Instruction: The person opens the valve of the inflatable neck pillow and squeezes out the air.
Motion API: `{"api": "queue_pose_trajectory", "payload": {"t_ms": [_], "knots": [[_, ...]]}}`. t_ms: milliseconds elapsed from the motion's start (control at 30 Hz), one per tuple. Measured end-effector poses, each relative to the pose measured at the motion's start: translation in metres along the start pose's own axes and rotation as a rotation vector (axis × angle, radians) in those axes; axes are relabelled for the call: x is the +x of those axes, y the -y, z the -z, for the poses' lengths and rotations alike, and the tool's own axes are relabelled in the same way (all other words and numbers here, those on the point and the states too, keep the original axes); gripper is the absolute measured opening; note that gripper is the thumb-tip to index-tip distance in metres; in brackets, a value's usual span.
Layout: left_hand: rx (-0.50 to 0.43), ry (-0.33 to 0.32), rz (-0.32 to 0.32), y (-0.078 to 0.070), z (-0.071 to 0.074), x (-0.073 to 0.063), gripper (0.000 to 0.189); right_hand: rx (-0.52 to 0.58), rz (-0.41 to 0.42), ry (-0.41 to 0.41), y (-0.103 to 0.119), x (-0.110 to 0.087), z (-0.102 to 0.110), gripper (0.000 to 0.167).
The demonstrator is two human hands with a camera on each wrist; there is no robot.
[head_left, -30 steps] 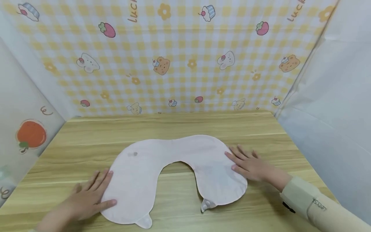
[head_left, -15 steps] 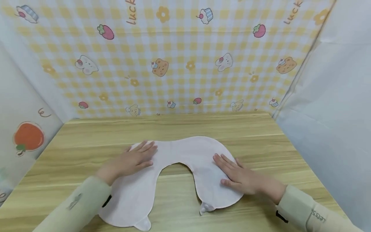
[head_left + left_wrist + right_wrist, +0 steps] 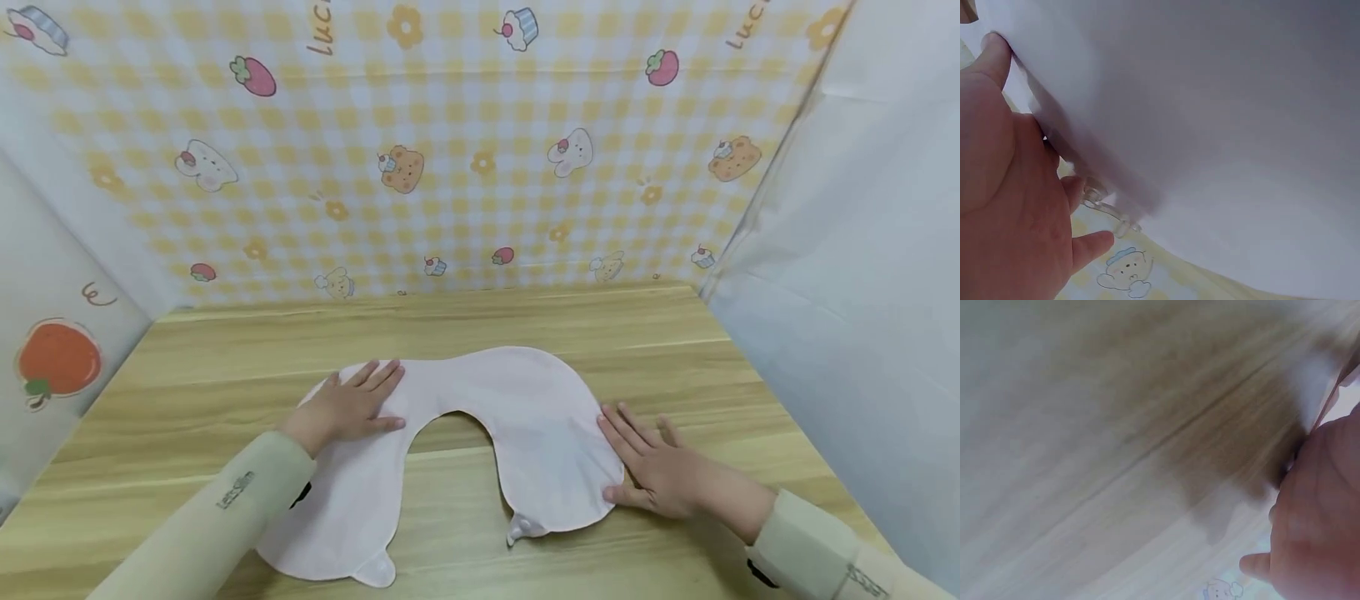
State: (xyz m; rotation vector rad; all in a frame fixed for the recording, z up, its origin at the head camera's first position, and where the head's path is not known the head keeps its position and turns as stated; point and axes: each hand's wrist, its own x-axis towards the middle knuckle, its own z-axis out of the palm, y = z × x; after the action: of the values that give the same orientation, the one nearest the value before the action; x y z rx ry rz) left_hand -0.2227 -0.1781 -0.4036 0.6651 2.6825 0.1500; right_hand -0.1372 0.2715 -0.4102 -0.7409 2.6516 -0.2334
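Note:
A flat, pale pink, U-shaped neck pillow [image 3: 528, 392] lies on the wooden table with its opening towards me. My left hand [image 3: 348, 408] rests on its upper left curve, fingers extended and thumb apart. In the left wrist view, a clear plastic valve [image 3: 1109, 209] shows just beyond those fingers. At the pillow's right edge, my right hand [image 3: 663, 471] touches the fabric with fingertips and thumb, fingers nearly straight. One end of the U has a small rounded tab [image 3: 375, 571]; the other carries a bent tab with a snap [image 3: 525, 527].
The wooden table [image 3: 450, 317] runs back to a yellow checked cloth wall [image 3: 480, 192] with cartoon prints. White sheets hang at both sides, the left one bearing a printed orange fruit [image 3: 60, 358].
My left hand has moved from the pillow's lower left edge up onto its upper left curve. My right hand slid inward over the pillow, then back out to its right edge.

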Motion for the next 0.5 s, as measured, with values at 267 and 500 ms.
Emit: {"api": "queue_pose_trajectory", "payload": {"t_ms": [267, 500], "knots": [[0.018, -0.054, 0.087, 0.018, -0.001, -0.017, 0.097, -0.071, 0.095, -0.198, 0.007, 0.002, -0.001, 0.090], [-0.028, -0.082, 0.137, 0.043, -0.001, -0.030, 0.100, -0.055, 0.153, -0.193, 0.013, 0.009, 0.004, 0.079]]}}
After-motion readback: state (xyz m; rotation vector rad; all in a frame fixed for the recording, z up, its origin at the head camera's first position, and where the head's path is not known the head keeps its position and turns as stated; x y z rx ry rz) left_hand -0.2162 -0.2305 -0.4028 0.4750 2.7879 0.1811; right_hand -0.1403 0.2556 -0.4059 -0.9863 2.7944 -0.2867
